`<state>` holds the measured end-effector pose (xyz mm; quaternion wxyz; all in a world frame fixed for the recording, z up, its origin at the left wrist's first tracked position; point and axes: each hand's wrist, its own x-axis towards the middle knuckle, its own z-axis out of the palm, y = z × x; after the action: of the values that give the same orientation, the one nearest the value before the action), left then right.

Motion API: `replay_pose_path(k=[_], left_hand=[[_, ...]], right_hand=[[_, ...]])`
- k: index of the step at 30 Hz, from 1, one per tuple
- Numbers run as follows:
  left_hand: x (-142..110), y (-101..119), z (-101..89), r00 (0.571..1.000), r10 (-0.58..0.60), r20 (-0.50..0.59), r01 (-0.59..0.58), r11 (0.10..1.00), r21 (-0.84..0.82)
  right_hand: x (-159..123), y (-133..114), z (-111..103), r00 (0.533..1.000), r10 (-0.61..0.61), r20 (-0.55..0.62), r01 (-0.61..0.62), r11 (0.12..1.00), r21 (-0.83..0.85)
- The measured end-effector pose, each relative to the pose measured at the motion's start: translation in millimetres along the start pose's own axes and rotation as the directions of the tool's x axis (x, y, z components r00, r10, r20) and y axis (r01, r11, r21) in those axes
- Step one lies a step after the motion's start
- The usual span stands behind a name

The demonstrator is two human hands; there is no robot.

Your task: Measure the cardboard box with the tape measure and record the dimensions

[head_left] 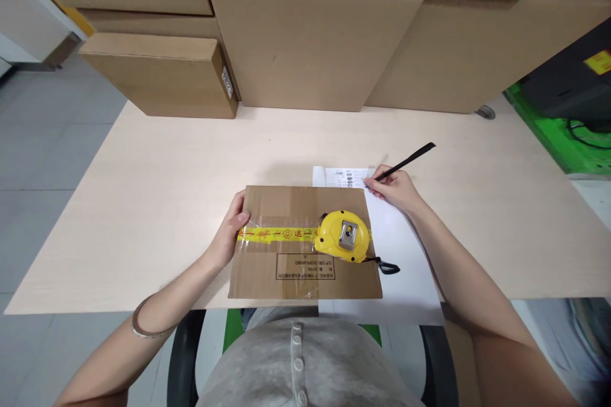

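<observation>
Carton (267, 203) lies at the near edge of the counter (191, 165), partly over the white paper (405, 267). Left hand (233, 229) grips its left side, thumb on the top face, fingers mostly hidden. Right hand (394, 189) is closed on a black pen (408, 160), tip down at the printed part of the paper, just beyond the carton's far right corner.

Yellow tape measure (334, 232) rests on the carton's right half, over the printed yellow tape (274, 234); its black strap (389, 268) hangs past the carton's right edge. Neither hand touches it.

Handling, as judged: carton looks stiff, light to moderate, contents unknown; the clear tape may be slick. Best hold is at the opposite left and right sides, kept level, since the tape measure is loose and could slide if tilted. Tape measure appears compact, hard and dense; take it around the body, not by the strap. Pen is slim and light, suited to a fingertip hold near the tip. Paper is thin and would crease; lift by a free edge.
</observation>
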<state>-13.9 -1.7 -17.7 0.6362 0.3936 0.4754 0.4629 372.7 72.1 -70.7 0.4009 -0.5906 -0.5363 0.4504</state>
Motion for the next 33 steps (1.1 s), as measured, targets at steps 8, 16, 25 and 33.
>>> replay_pose_path(k=[8, 16, 25, 33], left_hand=[[1.0, 0.0, -1.2, 1.0, 0.021, -0.004, -0.021, 1.0, 0.011], [-0.9, 0.4, -0.4, 1.0, 0.004, -0.008, -0.004, 1.0, 0.011], [0.8, 2.3, -0.2, 1.0, -0.001, -0.017, 0.001, 1.0, 0.024], [-0.5, 2.7, 0.7, 1.0, 0.007, -0.013, -0.007, 1.0, 0.012]], right_hand=[[-0.5, -0.2, -0.6, 1.0, -0.009, -0.02, 0.008, 1.0, -0.02], [-0.5, 1.3, -1.6, 0.999, -0.002, -0.036, 0.002, 1.0, -0.02], [-0.8, 1.3, -1.5, 0.999, -0.013, -0.031, 0.012, 0.999, -0.031], [-1.2, 0.1, -1.6, 0.999, -0.016, -0.044, 0.014, 0.999, -0.047]])
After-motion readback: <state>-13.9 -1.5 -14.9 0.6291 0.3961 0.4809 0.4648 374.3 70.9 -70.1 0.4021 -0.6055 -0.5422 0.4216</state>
